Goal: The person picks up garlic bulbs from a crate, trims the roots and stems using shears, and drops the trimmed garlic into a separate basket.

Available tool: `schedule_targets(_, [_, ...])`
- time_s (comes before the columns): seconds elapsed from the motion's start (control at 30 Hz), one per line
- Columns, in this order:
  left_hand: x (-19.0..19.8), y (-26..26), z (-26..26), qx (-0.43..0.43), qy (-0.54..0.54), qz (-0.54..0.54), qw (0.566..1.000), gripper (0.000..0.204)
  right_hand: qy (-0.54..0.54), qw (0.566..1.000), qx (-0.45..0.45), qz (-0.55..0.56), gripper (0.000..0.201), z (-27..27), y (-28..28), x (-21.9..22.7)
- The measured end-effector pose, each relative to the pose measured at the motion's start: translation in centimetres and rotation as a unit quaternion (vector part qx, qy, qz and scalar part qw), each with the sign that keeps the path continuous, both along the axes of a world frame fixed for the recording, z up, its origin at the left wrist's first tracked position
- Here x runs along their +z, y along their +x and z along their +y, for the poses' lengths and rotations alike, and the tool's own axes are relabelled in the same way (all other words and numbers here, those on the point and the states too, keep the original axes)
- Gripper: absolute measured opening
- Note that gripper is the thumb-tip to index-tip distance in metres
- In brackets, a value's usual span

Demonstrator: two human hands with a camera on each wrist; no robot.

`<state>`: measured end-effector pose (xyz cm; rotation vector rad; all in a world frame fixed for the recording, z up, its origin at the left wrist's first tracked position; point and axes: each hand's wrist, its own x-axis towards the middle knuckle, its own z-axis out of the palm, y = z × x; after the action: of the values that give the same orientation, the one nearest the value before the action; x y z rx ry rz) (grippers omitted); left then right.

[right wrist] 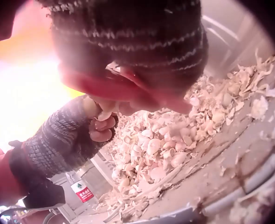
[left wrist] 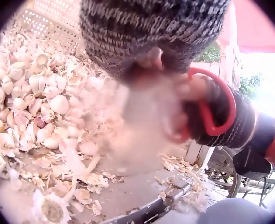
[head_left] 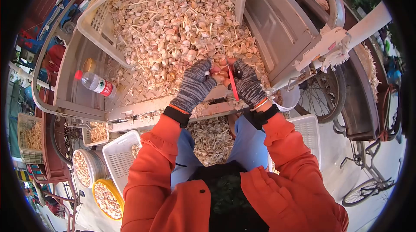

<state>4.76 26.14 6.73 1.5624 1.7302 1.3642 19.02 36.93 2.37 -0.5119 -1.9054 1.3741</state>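
Note:
Both hands wear grey striped knitted gloves with bare fingertips and meet at the front edge of a garlic heap [head_left: 173, 28]. My right hand [head_left: 250, 84] grips red-handled scissors [head_left: 234, 85]; their handle loops [left wrist: 221, 109] show in the left wrist view, the blades blurred or hidden. My left hand [head_left: 196, 81] is right beside the scissors, its curled fingertips pinching a pale piece of garlic [right wrist: 106, 113], partly covered by the fingers. Loose garlic cloves [left wrist: 58, 105] and a trimmed bulb with roots [left wrist: 53, 207] lie below the left hand.
The heap lies in a metal cart bed [head_left: 134, 93] with a raised side panel [head_left: 281, 24]. A plastic bottle [head_left: 97, 84] lies at left. Below stand a white crate [head_left: 119, 156], a bucket of cloves [head_left: 89, 169] and a yellow tub [head_left: 117, 197]. Peelings [head_left: 212, 141] lie between the knees.

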Motion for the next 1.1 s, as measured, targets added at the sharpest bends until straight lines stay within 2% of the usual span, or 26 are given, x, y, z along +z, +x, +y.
schedule_targets(0.03, [0.1, 0.0, -0.7, -0.018, 0.056, 0.029, 0.998, 0.023, -0.095, 0.995, 0.028, 0.028, 0.037, -1.5, 0.6, 1.7])
schedule_targets(0.07, [-0.1, 0.3, -1.5, -0.017, 0.056, 0.026, 0.998, 0.023, -0.188, 0.979, 0.054, 0.055, 0.037, -2.9, 1.2, 3.4])
schedule_targets(0.1, [-0.2, 1.0, -2.3, 0.0, 0.048, -0.16, 0.986, 0.022, -0.243, 0.968, 0.043, 0.037, 0.036, -3.9, 1.6, 4.8])
schedule_targets(0.13, [-0.2, 1.8, -3.1, 0.016, 0.038, -0.339, 0.94, 0.02, -0.24, 0.969, 0.041, 0.037, 0.036, -4.5, 1.8, 5.0])
schedule_targets(0.17, [-0.9, 2.6, -3.8, 0.017, 0.06, -0.445, 0.893, 0.02, -0.234, 0.971, 0.032, 0.031, 0.036, -4.9, 1.9, 5.2])
schedule_targets(0.2, [-1.0, 3.1, -4.4, 0.016, 0.064, -0.447, 0.892, 0.02, -0.229, 0.973, 0.025, 0.024, 0.036, -5.4, 2.0, 5.3])
schedule_targets(0.23, [-1.2, 3.5, -5.2, 0.044, 0.063, -0.515, 0.854, 0.02, -0.145, 0.988, 0.024, 0.054, 0.036, -5.8, 1.7, 4.8])
schedule_targets(0.27, [-1.4, 3.9, -6.1, 0.073, 0.061, -0.58, 0.809, 0.021, -0.145, 0.988, 0.027, 0.049, 0.036, -6.4, 2.0, 4.7])
schedule_targets(0.33, [-1.4, 3.9, -7.6, 0.067, 0.059, -0.586, 0.805, 0.023, -0.084, 0.995, 0.027, 0.04, 0.037, -7.6, 2.3, 5.9])
schedule_targets(0.4, [-1.2, 4.1, -8.8, 0.032, 0.069, -0.526, 0.847, 0.025, -0.067, 0.997, 0.035, 0.028, 0.038, -8.6, 2.4, 6.3])
schedule_targets(0.47, [-0.8, 4.1, -9.8, 0.037, 0.052, -0.534, 0.843, 0.026, -0.064, 0.997, 0.037, 0.005, 0.04, -9.3, 2.5, 6.4])
schedule_targets(0.53, [-1.3, 4.1, -10.3, 0.055, 0.076, -0.573, 0.814, 0.029, -0.052, 0.998, 0.029, -0.007, 0.039, -9.9, 2.2, 6.1])
schedule_targets(0.63, [-2.1, 3.9, -10.8, 0.084, 0.104, -0.597, 0.791, 0.027, 0.037, 0.999, -0.012, 0.026, 0.037, -11.4, 1.7, 5.3])
schedule_targets(0.67, [-2.3, 3.8, -11.0, 0.085, 0.103, -0.598, 0.79, 0.027, 0.036, 0.999, -0.012, 0.024, 0.037, -11.8, 1.7, 5.2])
schedule_targets(0.73, [-2.4, 3.7, -11.4, 0.064, 0.129, -0.617, 0.773, 0.025, 0.106, 0.994, -0.002, -0.02, 0.04, -12.5, 1.8, 5.7])
schedule_targets(0.9, [-1.8, 4.1, -11.5, 0.08, 0.155, -0.62, 0.765, 0.035, 0.065, 0.998, -0.025, -0.01, 0.042, -12.5, 1.5, 4.4])
schedule_targets(0.97, [-2.5, 3.7, -11.6, 0.02, 0.152, -0.698, 0.699, 0.028, 0.029, 0.998, -0.007, -0.048, 0.044, -12.1, 1.5, 4.2])
schedule_targets(1.0, [-3.2, 3.6, -11.6, 0.021, 0.148, -0.7, 0.698, 0.028, 0.026, 0.998, -0.009, -0.05, 0.044, -11.9, 1.3, 3.7])
schedule_targets(1.07, [-4.5, 3.4, -11.3, -0.205, 0.117, -0.736, 0.635, 0.027, -0.055, 0.998, 0.026, -0.014, 0.044, -11.4, 0.6, 2.3])
schedule_targets(1.1, [-4.5, 3.8, -11.6, -0.128, 0.108, -0.737, 0.655, 0.025, -0.035, 0.998, 0.037, -0.031, 0.04, -11.8, 0.5, 3.0])
